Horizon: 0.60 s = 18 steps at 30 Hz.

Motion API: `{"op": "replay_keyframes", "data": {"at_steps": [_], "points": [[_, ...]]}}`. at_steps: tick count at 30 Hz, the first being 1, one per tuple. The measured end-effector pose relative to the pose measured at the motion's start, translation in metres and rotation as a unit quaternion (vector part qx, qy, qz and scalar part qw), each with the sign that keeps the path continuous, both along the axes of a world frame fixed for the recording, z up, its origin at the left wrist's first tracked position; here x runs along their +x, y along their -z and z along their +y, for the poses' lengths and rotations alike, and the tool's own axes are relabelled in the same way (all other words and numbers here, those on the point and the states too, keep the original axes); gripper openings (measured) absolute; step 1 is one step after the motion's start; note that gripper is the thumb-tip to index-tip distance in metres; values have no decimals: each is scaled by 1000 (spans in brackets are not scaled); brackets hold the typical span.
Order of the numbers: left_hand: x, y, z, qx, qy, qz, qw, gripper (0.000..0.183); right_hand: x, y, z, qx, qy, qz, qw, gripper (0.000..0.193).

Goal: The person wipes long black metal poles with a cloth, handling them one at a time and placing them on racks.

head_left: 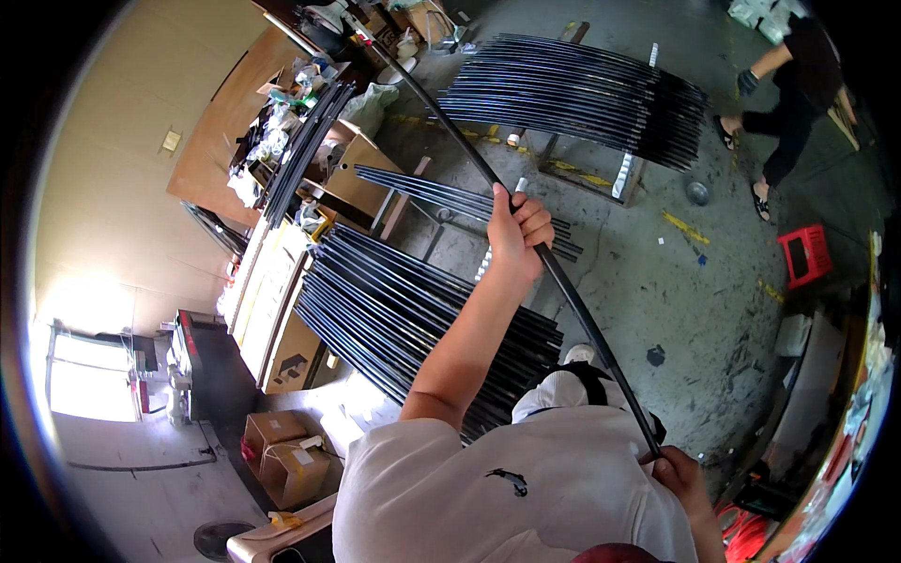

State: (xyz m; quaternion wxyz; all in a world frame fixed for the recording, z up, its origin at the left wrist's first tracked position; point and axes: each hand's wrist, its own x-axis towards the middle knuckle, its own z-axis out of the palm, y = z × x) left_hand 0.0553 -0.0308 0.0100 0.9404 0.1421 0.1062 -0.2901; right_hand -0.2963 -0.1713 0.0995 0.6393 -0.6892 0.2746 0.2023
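Note:
A long black rod (587, 319) runs slantwise across the view, from beside my body up to the far left. My left hand (517, 232), arm stretched forward, wraps its fingers round the rod near its middle. Close to my right side, my right hand (678, 471) grips the rod's near end, its fingers partly hidden. Under my left forearm lies a wide row of similar black rods (394, 300) on a stand. A smaller bunch of black rods (441, 195) rests just beyond it.
Farther off, another row of black rods (572, 94) lies on a low rack. A person (798, 94) in dark clothes and gloves is at the far right, near a red stool (805, 255). Cardboard boxes (286, 455) stand at the left; a cluttered bench (282, 169) lines the wall.

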Motion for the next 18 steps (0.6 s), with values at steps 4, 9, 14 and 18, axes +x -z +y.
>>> {"op": "replay_keyframes", "data": {"at_steps": [4,9,14,18], "points": [[29,-1,11,-39,-2,-42,998,38,-22,5,-7,-91,9,-6,996,30],[38,0,16,-36,-12,-21,999,40,-51,42,-26,-103,-54,28,993,26],[36,5,19,-84,-1,-44,995,41,-30,49,-14,-108,-101,42,988,24],[30,6,20,25,-32,-14,999,42,-21,49,-10,-120,-113,43,985,22]]}}
